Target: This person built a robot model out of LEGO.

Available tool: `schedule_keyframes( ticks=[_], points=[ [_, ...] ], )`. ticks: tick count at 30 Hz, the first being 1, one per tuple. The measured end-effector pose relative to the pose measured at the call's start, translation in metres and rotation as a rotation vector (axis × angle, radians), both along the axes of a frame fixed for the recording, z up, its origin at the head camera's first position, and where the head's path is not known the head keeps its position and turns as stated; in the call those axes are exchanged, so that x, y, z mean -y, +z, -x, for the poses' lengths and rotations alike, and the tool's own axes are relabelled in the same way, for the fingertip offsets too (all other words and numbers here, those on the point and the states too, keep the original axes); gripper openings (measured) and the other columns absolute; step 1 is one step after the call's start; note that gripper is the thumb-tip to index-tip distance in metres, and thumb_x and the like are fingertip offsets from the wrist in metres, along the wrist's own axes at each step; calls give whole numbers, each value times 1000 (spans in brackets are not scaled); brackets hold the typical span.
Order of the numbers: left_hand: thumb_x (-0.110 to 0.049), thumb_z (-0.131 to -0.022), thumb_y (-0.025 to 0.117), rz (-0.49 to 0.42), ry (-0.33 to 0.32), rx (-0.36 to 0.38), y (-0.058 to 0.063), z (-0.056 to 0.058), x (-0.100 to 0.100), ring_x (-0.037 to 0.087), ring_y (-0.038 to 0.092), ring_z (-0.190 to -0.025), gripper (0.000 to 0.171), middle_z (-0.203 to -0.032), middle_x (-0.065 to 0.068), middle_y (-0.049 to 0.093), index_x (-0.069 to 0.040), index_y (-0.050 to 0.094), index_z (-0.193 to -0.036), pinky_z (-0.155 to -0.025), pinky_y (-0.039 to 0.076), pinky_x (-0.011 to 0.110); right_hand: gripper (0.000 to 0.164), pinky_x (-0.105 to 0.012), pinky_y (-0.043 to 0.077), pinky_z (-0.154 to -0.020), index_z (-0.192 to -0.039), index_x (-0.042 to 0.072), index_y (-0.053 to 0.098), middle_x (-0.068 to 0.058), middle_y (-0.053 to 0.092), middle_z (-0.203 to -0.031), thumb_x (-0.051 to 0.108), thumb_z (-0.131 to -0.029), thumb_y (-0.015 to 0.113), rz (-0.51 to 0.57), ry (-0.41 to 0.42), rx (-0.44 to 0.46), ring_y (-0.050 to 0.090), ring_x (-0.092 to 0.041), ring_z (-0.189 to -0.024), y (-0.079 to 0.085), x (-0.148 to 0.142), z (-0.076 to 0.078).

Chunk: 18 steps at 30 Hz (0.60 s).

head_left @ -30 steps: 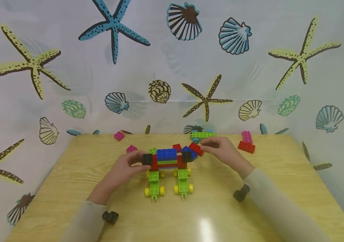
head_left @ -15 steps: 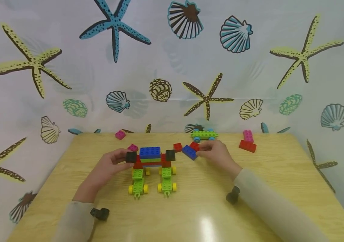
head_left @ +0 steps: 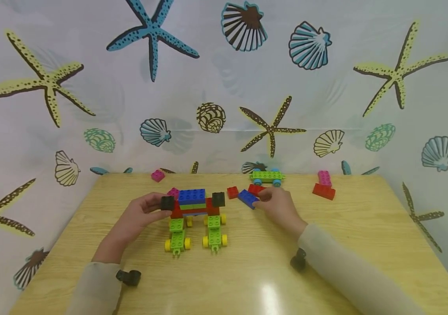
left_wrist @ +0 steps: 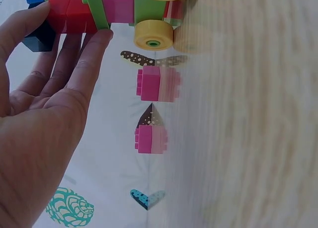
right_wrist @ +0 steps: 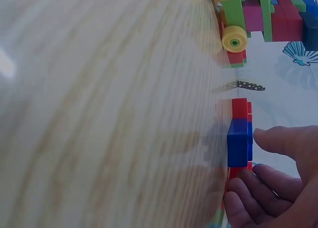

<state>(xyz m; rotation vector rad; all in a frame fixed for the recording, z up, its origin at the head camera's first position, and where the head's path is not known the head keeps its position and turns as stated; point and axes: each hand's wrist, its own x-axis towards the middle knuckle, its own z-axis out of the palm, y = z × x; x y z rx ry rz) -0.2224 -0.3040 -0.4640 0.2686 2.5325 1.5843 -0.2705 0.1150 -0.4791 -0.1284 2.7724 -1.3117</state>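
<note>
My left hand (head_left: pixel 139 212) grips the left end of a toy brick model (head_left: pixel 191 202), thumb on a black block (left_wrist: pixel 40 37) and fingertips at red bricks in the left wrist view. The model has blue bricks on top and two green wheeled bases with yellow wheels (head_left: pixel 186 243). My right hand (head_left: pixel 281 210) is at the right end of a blue brick (head_left: pixel 247 197) on the table. In the right wrist view its thumb is just over the studs, fingers bent beside the brick's end; I cannot tell whether they grip it. A red brick (head_left: pixel 254 188) lies behind, partly hidden.
A small red brick (head_left: pixel 232 192) lies left of the blue one. Behind stands a green wheeled base (head_left: pixel 267 176) with blue wheels. Pink bricks lie at back left (head_left: pixel 158 175); a red brick (head_left: pixel 323 191) and pink brick (head_left: pixel 324 177) lie right. A patterned curtain (head_left: pixel 192 148) borders the table.
My left hand and the model have moved left. My right hand has set the red brick it held down behind the blue brick, let go of it, and come to the blue brick's end.
</note>
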Motion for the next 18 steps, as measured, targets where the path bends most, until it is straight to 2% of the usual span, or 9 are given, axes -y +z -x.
schedule_keyframes(
  ticks=[5,14,18],
  points=[
    [-31,-107,79,-7,3,1,-1,0,0,44,64,-145,48,-148,16,72,-5,67,-145,-105,54,15,43,-50,62,-109,-132,3,79,-14,82,-129,28,-98,88,-33,-6,17,75,-32,-119,0,6,0],
    [-31,-107,79,-12,8,11,0,0,-2,41,67,-142,50,-148,18,72,-4,66,-147,-103,56,15,38,-50,62,-108,-125,2,81,-13,82,-123,27,-97,88,-67,-10,11,74,-30,-115,-7,3,2],
    [-31,-107,79,-6,10,19,2,-1,-3,39,69,-141,51,-149,18,71,-4,67,-148,-103,55,15,39,-50,61,-109,-127,2,79,-13,80,-125,27,-98,86,-75,-14,28,72,-31,-116,-7,-1,0]
  ],
)
